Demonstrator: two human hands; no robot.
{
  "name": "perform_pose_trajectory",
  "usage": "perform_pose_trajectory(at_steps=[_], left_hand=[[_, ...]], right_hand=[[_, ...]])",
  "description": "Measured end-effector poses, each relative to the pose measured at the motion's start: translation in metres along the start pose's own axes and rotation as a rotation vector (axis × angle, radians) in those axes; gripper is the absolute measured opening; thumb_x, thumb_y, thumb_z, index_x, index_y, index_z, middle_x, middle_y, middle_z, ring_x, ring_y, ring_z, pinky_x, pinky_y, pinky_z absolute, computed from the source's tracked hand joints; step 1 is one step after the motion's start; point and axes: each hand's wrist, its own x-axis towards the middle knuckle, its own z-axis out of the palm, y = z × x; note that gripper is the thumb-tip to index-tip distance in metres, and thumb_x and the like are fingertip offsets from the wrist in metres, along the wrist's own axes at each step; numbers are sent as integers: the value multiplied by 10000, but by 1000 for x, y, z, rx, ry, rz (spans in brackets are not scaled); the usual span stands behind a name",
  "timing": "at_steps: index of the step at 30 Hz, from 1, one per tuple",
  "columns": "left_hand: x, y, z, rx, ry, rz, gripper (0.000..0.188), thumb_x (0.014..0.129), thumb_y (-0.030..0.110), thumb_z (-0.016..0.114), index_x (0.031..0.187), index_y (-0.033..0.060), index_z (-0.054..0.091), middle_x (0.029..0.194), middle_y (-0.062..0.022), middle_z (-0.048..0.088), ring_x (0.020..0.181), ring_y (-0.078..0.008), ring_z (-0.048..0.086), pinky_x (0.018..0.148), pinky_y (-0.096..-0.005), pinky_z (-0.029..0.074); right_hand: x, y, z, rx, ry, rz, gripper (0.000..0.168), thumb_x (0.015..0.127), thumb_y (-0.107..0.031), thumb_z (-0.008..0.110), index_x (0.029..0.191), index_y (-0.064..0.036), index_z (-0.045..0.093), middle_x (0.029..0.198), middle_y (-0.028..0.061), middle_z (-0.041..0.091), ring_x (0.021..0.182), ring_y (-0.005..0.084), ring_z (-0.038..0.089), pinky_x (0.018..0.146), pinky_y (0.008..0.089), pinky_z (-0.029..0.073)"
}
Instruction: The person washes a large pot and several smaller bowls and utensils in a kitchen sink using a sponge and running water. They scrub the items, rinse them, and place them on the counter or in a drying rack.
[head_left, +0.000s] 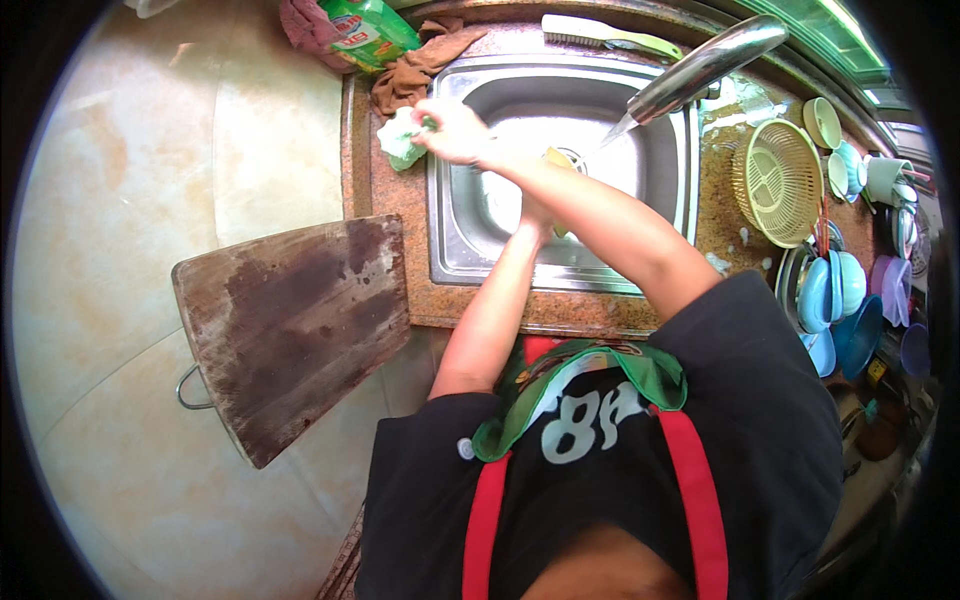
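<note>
My right arm crosses over my left forearm. At the sink's left rim, my right hand (453, 132) has its fingers on a crumpled pale green cloth (403, 139) and appears to pinch it; the hand is slightly blurred. Down in the stainless steel sink (484, 259) is my left hand (535, 213), mostly hidden beneath the right forearm. A yellowish thing (556, 157) shows beside it near the drain, too covered to name. Water runs from the chrome faucet (709, 67) into the basin.
A wet wooden cutting board (300, 330) with a metal handle juts out left of the counter. A brown cloth (420, 64) and green bottle (371, 34) lie behind. A scrub brush (607, 36) rests at the back. Rightward stand a yellow basket (780, 184) and several bowls (847, 281).
</note>
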Motion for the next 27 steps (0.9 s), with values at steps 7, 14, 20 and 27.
perform_pose_trajectory(at_steps=[7, 14, 20, 27], left_hand=[[7, 12, 12, 132, 143, -162, 527, 647, -93, 623, 1150, -10, 490, 1027, -112, 592, 893, -214, 597, 804, -331, 504], [9, 16, 17, 5, 105, -165, 462, 667, -84, 636, 1108, -5, 521, 923, -78, 589, 776, -177, 593, 701, -299, 517], [-7, 25, 53, 324, -22, -98, 520, 638, -81, 651, 1132, -18, 500, 984, -105, 609, 843, -175, 604, 748, -283, 496], [-8, 22, 56, 799, 40, 173, 337, 824, 29, 562, 1154, -16, 508, 1023, -106, 611, 949, -186, 589, 824, -303, 471]], right_hand=[[-81, 71, -136, 626, 238, 283, 87, 793, -104, 632, 835, -48, 580, 751, -6, 578, 710, 85, 523, 664, 261, 451], [-155, 40, -131, -113, 170, -59, 196, 836, -208, 567, 938, -42, 555, 922, 93, 592, 893, 180, 573, 785, 309, 448], [-132, 108, -126, 336, 231, 626, 270, 863, -249, 507, 1013, -39, 590, 1001, 165, 606, 950, 287, 585, 848, 376, 439], [-163, 58, -96, -89, 460, 216, 242, 872, -222, 469, 954, -53, 622, 974, 165, 592, 983, 334, 544, 908, 416, 408]])
